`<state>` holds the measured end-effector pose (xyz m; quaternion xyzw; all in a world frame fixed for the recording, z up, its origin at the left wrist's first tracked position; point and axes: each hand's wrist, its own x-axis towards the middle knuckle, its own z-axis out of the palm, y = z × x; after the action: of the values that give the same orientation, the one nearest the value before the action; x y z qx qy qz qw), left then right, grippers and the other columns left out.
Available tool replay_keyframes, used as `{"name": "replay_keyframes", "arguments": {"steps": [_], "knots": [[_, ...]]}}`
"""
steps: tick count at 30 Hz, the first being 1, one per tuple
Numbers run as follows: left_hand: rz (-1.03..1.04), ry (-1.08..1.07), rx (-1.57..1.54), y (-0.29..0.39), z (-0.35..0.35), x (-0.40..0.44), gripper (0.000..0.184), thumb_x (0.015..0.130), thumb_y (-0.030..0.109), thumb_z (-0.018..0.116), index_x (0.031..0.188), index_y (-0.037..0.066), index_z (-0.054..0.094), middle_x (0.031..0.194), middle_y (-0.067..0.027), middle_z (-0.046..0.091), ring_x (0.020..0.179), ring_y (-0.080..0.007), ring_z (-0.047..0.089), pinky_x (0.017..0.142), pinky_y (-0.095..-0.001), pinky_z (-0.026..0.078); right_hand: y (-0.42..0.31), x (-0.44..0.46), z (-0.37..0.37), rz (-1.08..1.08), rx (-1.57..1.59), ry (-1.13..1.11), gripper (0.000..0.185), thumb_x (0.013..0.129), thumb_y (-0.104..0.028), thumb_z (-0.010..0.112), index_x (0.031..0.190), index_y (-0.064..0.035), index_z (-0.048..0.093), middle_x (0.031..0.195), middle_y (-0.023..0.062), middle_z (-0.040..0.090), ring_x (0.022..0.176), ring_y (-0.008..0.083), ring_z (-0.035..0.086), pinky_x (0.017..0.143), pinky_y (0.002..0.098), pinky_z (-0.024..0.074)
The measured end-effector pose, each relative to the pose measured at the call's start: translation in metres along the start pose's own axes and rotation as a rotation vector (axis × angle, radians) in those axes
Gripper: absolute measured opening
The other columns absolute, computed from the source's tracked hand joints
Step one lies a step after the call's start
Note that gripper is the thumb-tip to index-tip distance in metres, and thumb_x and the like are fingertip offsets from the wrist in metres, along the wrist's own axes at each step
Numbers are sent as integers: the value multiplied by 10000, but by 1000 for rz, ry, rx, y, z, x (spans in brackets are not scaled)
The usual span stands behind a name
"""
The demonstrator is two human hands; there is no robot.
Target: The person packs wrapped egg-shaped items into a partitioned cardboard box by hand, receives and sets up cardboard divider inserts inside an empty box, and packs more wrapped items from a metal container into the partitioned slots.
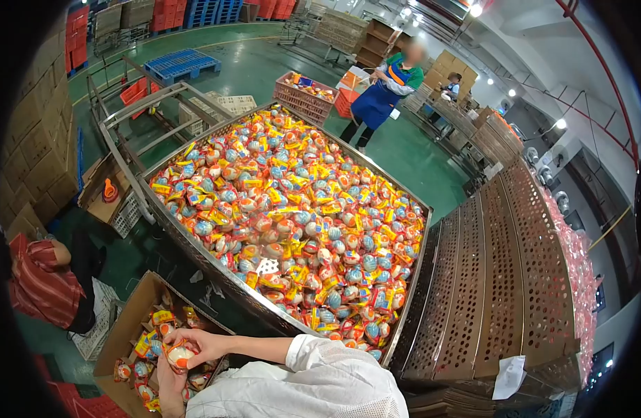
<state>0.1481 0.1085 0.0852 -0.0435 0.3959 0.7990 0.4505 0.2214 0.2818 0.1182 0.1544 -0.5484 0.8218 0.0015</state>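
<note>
Over a cardboard box at the lower left, my right hand [202,344] grips a wrapped round item [179,357] in orange, white and clear plastic. My left hand [170,385] is below, its fingers curled against the same packet. Several similar red, yellow and blue packets [148,345] lie in the cardboard box [113,339] beneath both hands. Beside the box stands a large metal-rimmed bin [226,277], heaped with packets of the same kind [299,216].
A perforated metal structure [502,272] rises at the right. At left, a person in a striped red top [42,282] is near a white crate [101,313]. Beyond the bin stand a person in a blue apron [375,104] and a pink crate [303,103]. Stacked cartons [42,146] line the left.
</note>
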Motion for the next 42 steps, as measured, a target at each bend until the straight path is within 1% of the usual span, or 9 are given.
{"name": "replay_keyframes", "arguments": {"steps": [5,7,16,25,31,33,34,36,42], "knots": [[-87,-26,-55,-2,14,-6,352,925,309,406,1148,44,473,1032,-127,587,913,-239,599,759,-348,520,2,-1,-5,-44,67,-54,451,709,-163,746,1009,-43,431,1263,131,387,1197,208,360,984,337,307],[-58,-21,-62,-1,22,-9,344,923,294,407,1143,38,475,1025,-131,590,905,-241,603,752,-348,523,4,-2,-9,-9,5,-96,482,682,-123,760,1013,-50,417,1264,117,406,1076,161,437,931,315,359],[-63,-60,-188,-11,28,-11,317,900,152,414,1166,-19,429,1108,-160,538,1006,-281,559,862,-397,481,-10,-12,-7,-55,31,-66,537,717,-226,748,1113,-40,437,1249,114,417,1113,157,428,936,302,358],[-147,40,-287,-22,18,-2,333,904,245,386,1114,9,490,976,-122,607,871,-234,616,718,-335,545,-10,-19,-10,64,-72,2,590,722,-191,735,1174,-39,388,1091,52,471,980,108,471,874,256,392],[6,331,-22,-31,32,0,263,932,220,369,1056,34,506,982,-81,574,886,-192,578,784,-315,479,-15,-25,-4,52,-221,93,732,736,-161,709,1306,-44,264,1141,97,454,1056,163,451,939,287,351],[319,430,430,-35,18,2,250,945,194,365,1056,14,498,1010,-85,534,930,-181,529,838,-293,418,-17,-23,-4,88,-151,114,781,736,-152,704,1342,-46,223,1154,110,449,1077,178,443,955,297,338],[318,431,431,-37,13,2,250,945,194,365,1056,14,498,1010,-85,534,930,-181,529,838,-293,418,-16,-22,-4,19,-260,150,795,733,-156,704,1354,-45,218,1160,120,449,1079,194,446,954,302,340],[696,392,941,-34,21,-5,248,952,162,355,1075,-13,480,1050,-106,491,976,-192,480,877,-294,367,-13,-20,-5,-50,-364,188,810,730,-160,703,1365,-44,214,1165,130,449,1081,210,449,952,307,341],[662,331,1114,-35,35,-12,269,953,140,361,1144,-29,447,1106,-120,479,1037,-205,467,900,-303,360,-13,-15,-13,-24,-471,236,615,736,-196,699,1250,-34,403,1158,129,461,1064,243,472,909,308,370]]}}
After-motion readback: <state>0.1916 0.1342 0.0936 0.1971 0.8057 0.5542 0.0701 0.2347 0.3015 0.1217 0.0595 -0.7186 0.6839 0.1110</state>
